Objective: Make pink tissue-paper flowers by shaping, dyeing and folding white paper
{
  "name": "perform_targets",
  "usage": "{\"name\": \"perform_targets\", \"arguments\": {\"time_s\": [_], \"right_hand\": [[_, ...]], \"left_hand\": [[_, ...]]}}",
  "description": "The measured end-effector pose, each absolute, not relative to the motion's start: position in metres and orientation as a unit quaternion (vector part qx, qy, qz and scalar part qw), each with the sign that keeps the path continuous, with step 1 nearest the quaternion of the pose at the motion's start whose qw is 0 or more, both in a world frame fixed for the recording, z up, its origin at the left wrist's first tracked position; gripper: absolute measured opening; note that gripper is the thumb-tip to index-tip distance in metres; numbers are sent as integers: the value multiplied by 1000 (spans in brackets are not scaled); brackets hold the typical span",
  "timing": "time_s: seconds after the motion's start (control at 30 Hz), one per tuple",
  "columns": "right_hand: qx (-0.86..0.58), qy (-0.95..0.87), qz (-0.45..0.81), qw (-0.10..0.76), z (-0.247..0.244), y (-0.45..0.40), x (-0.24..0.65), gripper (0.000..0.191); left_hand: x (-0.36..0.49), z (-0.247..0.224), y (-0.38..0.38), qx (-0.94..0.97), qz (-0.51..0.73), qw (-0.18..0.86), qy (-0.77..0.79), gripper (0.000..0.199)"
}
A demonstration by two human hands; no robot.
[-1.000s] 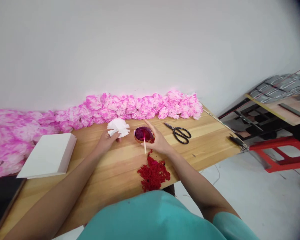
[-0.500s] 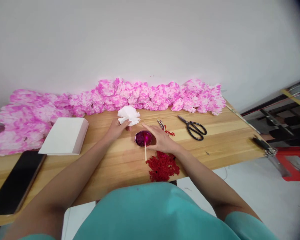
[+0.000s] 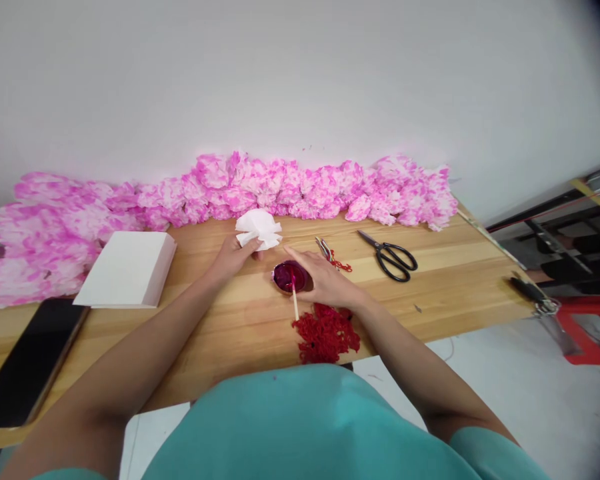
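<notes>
My left hand (image 3: 237, 257) pinches the gathered base of a white paper flower (image 3: 259, 227), its ruffled sheets fanned out above the fingers. Beside it, my right hand (image 3: 323, 277) curls round the right side of a small cup of dark magenta liquid (image 3: 283, 277). A thin pale stick (image 3: 295, 307) rests in the cup, its end leaning out toward me over the rim. Just below the right hand lies a tangled heap of red yarn-like ties (image 3: 326, 335).
Pink-and-white paper flowers (image 3: 280, 190) line the wall along the wooden table (image 3: 220, 347). On the left are a white paper stack (image 3: 125, 270) and a black phone (image 3: 33, 363). Black-handled scissors (image 3: 391, 257) lie right, near a small metal tool (image 3: 324, 248). A red stool (image 3: 587, 330) stands beyond.
The cup appears slightly more tilted, and its stick has shifted a little. Both hands keep nearly the same place; the whole view has shifted slightly.
</notes>
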State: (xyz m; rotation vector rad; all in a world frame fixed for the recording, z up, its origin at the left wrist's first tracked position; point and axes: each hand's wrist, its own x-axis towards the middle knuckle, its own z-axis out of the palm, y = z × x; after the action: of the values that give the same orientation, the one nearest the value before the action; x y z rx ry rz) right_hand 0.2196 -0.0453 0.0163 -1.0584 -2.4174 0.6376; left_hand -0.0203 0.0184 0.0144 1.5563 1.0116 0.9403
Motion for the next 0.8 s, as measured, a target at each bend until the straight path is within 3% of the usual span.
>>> {"name": "perform_targets", "arguments": {"time_s": [0.1, 0.3, 0.8], "right_hand": [[-387, -865, 241, 209, 18, -45, 220, 108], [-404, -853, 254, 214, 24, -48, 217, 95], [-535, -760, 205, 306, 79, -59, 262, 103]], "left_hand": [[-20, 13, 19, 644, 390, 508, 418, 40], [-20, 11, 21, 640, 381, 509, 432, 39], [-20, 7, 23, 639, 389, 515, 419, 39]]}}
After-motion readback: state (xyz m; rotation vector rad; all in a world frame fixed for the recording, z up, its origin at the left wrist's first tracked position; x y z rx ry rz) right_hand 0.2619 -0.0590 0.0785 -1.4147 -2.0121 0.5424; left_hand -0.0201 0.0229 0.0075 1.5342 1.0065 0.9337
